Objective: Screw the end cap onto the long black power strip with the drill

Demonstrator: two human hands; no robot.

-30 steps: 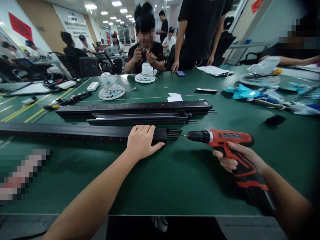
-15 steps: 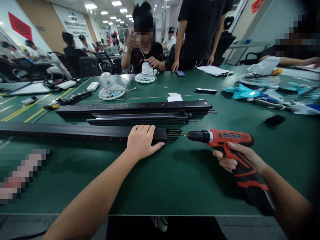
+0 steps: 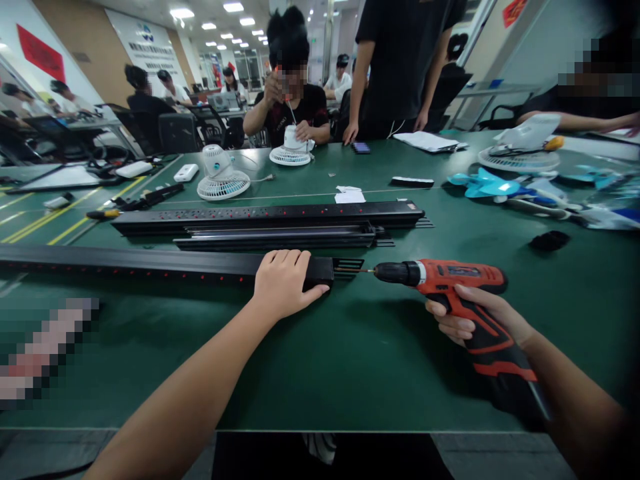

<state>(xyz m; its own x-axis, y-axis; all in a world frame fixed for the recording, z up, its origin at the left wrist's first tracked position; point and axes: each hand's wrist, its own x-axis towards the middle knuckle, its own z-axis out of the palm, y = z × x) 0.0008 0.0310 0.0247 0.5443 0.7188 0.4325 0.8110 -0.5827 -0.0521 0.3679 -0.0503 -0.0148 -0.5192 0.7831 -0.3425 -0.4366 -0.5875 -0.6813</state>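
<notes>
Left grip (image 3: 283,287) clasps the black bar (image 3: 150,260) by its right end, bar lying in from the near edge of the counter (image 3: 300,393), roughly parallel to it; right grip (image 3: 505,317) is wrapped round the red-black drill (image 3: 463,273), thin bit (image 3: 363,271) pointed at that end, contact unclear. Bit could skid if the drill tilts or the bar twists under a slack left hold. Drill markings and wall sign (image 3: 150,52) unreadable.

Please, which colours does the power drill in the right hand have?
The power drill is orange-red and black, best seen in the head view.
</notes>
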